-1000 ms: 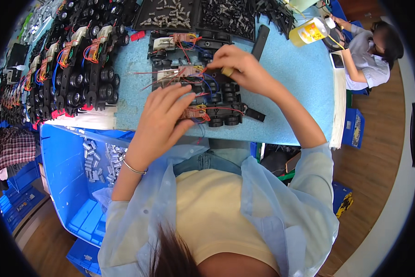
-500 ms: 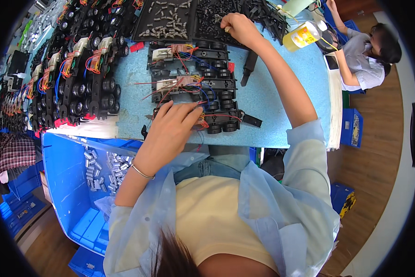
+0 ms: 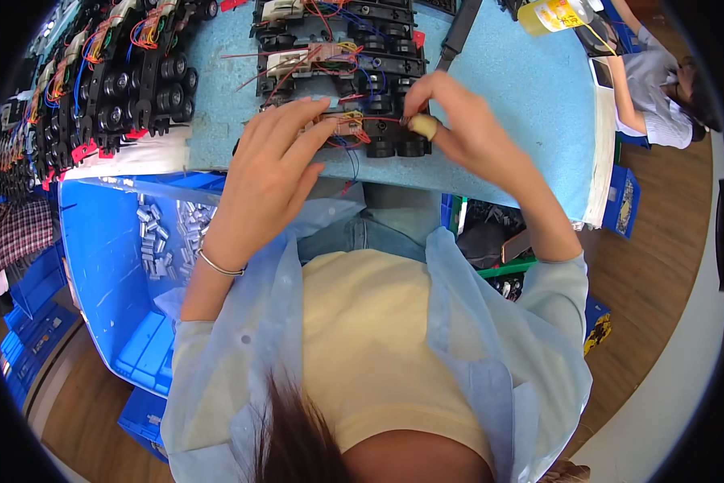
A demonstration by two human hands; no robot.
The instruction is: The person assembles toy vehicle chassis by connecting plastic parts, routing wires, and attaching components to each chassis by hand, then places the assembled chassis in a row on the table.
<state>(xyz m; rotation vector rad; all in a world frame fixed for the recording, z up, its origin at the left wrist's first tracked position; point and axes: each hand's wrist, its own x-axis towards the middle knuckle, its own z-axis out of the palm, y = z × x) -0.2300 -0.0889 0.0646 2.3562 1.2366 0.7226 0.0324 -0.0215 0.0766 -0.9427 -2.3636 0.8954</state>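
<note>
"Left to right, what's changed since half a second ago?"

"The left hand [image 3: 269,173] is still at the left end of the nearest chassis [image 3: 378,127], fingers loosely spread, thumb apart. The right hand [image 3: 471,133] has come down from well beyond the chassis to its right end."

"Gripping anything?"

"Thumb and forefinger are near each other there; whether they pinch something, I can't tell."

"Edges and room?"

"Left of that chassis, across a strip of blue tabletop [image 3: 217,92], other chassis [image 3: 128,88] stand packed. The table's front edge [image 3: 459,187] runs just on its near side. To its right, tabletop stretches to a pale side edge [image 3: 606,153]."
</note>
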